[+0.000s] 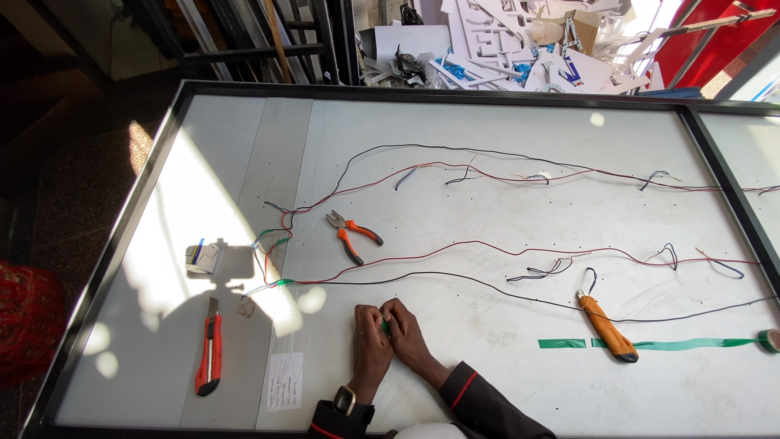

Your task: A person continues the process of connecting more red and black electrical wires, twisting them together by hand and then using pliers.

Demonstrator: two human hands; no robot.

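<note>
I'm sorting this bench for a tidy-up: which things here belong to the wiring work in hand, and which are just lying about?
In use:
- left hand and right hand, pinching a small green piece
- red and black wires
- green tape strip and its roll

Lying about:
- orange-handled pliers
- red utility knife
- orange utility knife
- white offcuts beyond the panel
</note>
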